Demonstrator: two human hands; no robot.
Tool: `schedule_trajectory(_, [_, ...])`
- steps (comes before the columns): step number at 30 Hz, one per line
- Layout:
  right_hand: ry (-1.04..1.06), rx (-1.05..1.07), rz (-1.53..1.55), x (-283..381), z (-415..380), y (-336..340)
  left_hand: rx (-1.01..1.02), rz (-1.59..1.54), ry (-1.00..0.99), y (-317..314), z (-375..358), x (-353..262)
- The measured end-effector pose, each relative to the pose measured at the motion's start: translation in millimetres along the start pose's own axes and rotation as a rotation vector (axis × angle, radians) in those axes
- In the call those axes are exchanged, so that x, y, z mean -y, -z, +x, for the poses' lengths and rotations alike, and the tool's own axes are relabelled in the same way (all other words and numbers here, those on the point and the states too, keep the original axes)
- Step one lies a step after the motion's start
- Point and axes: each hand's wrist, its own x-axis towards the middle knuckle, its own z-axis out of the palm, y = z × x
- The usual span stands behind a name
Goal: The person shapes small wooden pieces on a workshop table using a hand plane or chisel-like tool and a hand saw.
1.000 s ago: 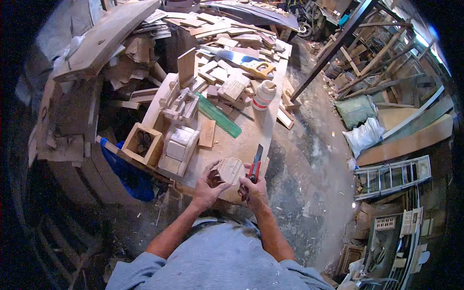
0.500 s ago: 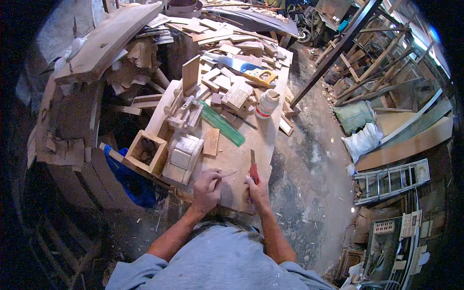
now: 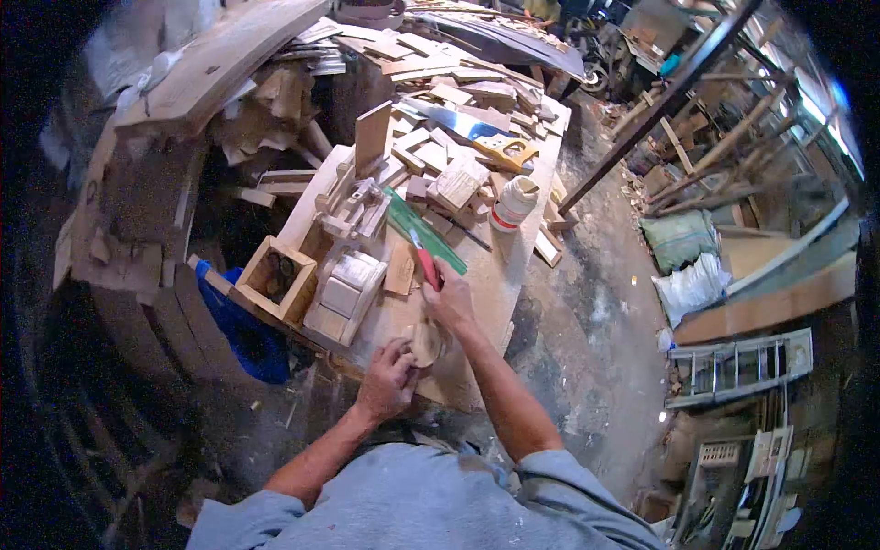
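In my right hand (image 3: 452,298) is a red utility knife (image 3: 427,266), its blade pointing up and away over the green strip (image 3: 423,229). My left hand (image 3: 386,380) is closed at the near edge of the workbench, gripping a small pale wooden piece (image 3: 425,346) with a rounded outline. Part of that piece is hidden by the fingers. A small flat wood block (image 3: 401,269) lies just left of the knife. Left of both hands sits a wooden assembly with a rounded slatted part (image 3: 346,286).
An open square wooden box (image 3: 277,280) stands at the bench's left edge. Farther back are a white bottle (image 3: 513,205), a handsaw (image 3: 500,147) and heaped wood offcuts (image 3: 458,183). A dark slanted post (image 3: 655,115) rises on the right; a metal ladder (image 3: 739,368) lies beyond the floor.
My right hand has carried the knife left and forward, from the bench's right edge to beside the green strip. A rounded wooden piece now shows at my left hand. The view has shifted slightly.
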Motion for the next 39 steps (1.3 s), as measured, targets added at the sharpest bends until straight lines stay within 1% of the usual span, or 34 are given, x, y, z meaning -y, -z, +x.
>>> schedule_trajectory(2, [-0.092,0.047,0.104,14.8,13.4,0.7,-0.047,-0.026,0.14,-5.6,-3.2,0.2])
schedule_trajectory(3, [-0.118,0.024,0.12,34.5,15.0,13.5,-0.046,-0.012,0.142,-10.4,-7.4,7.5])
schedule_trajectory(6, [-0.023,-0.032,0.124,-13.2,11.5,22.7,-0.111,0.004,0.186,-9.9,-5.7,7.3])
schedule_trajectory(8, [-0.179,-0.093,0.258,-21.1,-4.9,43.0,-0.089,-0.023,0.211,-6.6,-4.1,3.7])
schedule_trajectory(9, [-0.201,-0.111,0.231,-27.4,-11.2,50.9,-0.076,-0.036,0.213,-5.0,-1.2,3.1])
schedule_trajectory(12, [-0.257,-0.193,0.17,-47.5,-26.2,79.5,-0.005,0.114,0.147,-14.8,4.0,7.2])
schedule_trajectory(15, [-0.294,-0.278,0.15,-74.5,-40.9,103.7,0.086,0.168,0.15,-15.8,16.5,4.1])
schedule_trajectory(17, [-0.322,-0.341,0.133,-102.2,-41.4,123.2,0.127,0.174,0.173,-12.6,38.6,-10.3])
schedule_trajectory(20, [-0.39,-0.317,0.053,-110.3,-5.9,168.9,0.047,0.089,0.12,-34.8,65.7,-11.3])
schedule_trajectory(21, [-0.402,-0.345,0.107,-103.2,17.1,183.6,0.017,0.106,0.105,-40.3,78.1,-17.0])
schedule_trajectory(23, [-0.177,-0.311,-0.046,-144.3,78.8,204.4,-0.054,0.122,0.141,-56.2,102.5,-30.2])
schedule_trajectory(25, [0.078,-0.314,-0.091,-152.7,152.1,216.9,-0.135,0.135,0.213,-76.2,127.0,-39.3])
schedule_trajectory(26, [0.249,-0.349,-0.147,-178.1,192.1,209.5,-0.18,0.139,0.264,-84.0,139.5,-42.0])
schedule_trajectory(27, [0.386,-0.315,-0.282,-185.8,221.2,207.1,-0.211,0.149,0.318,-90.5,141.2,-45.1])
schedule_trajectory(29, [0.429,-0.128,-0.198,-168.4,269.5,207.6,-0.352,0.098,0.43,-110.2,139.5,-44.8])
schedule_trajectory(30, [0.327,0.044,-0.001,-154.1,289.1,208.4,-0.442,0.067,0.479,-117.6,139.8,-46.4])
schedule_trajectory(31, [0.477,0.043,-0.067,-152.7,308.7,199.1,-0.427,0.174,0.52,-111.6,144.4,-59.8])
schedule_trajectory(32, [0.625,0.034,-0.126,-151.4,324.2,189.9,-0.455,0.187,0.569,-115.8,144.1,-63.6])
schedule_trajectory(33, [0.591,0.189,-0.138,-150.3,338.9,183.0,-0.474,0.201,0.609,-119.1,143.2,-66.3])
schedule_trajectory(34, [0.656,0.285,-0.284,-147.0,346.4,180.3,-0.487,0.213,0.638,-120.7,142.2,-70.1])
schedule_trajectory(36, [0.802,0.289,-0.485,-155.1,360.7,164.0,-0.542,0.113,0.7,-124.4,141.2,-80.1])
schedule_trajectory(39, [0.635,0.507,-0.645,-159.2,370.4,149.5,-0.629,-0.015,0.724,-137.7,137.0,-83.3])
